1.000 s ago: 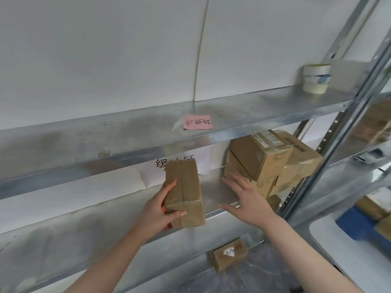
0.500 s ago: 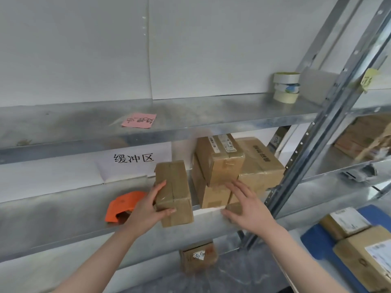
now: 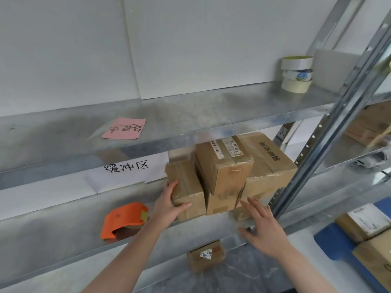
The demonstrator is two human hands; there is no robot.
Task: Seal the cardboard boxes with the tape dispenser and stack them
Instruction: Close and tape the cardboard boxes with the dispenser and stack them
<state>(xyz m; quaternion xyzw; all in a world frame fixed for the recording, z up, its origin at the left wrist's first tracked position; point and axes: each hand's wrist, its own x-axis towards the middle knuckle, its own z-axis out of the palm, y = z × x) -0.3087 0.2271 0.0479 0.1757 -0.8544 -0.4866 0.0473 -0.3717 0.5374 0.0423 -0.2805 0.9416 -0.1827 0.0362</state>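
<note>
From the head camera, my left hand (image 3: 168, 205) grips the small taped box (image 3: 188, 182), which sits on the middle shelf (image 3: 63, 235) against the stacked boxes (image 3: 232, 166). My right hand (image 3: 264, 227) is spread flat and holds nothing. The orange tape dispenser (image 3: 124, 218) lies just left of my left hand.

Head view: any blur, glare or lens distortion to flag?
Head view: right hand and the boxes are smeared at the edges; the wide-angle lens bows the upright; light is soft and even, a dull sheen on the shelf, no hard glare.
</note>
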